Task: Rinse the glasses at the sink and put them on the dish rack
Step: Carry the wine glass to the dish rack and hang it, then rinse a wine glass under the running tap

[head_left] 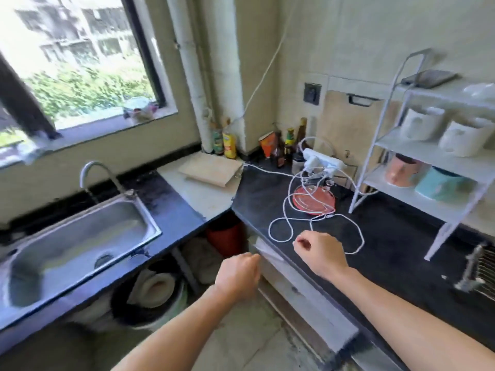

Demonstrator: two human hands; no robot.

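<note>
Dark countertop (388,236) corner, steel sink (80,234) under window (75,54); left hand (238,274), right hand (320,254) curled, empty.

Both arms fwd, L hand (237,274) & R hand (320,254) curled, holding nothing.

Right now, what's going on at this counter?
A person stands at the kitchen corner with both arms out. The left hand is curled in the air and holds nothing. The right hand hovers over a loose white cable; whether it pinches it is unclear. What look like small glasses sit on a red tray under the cables. None has reached the sink yet.
</note>
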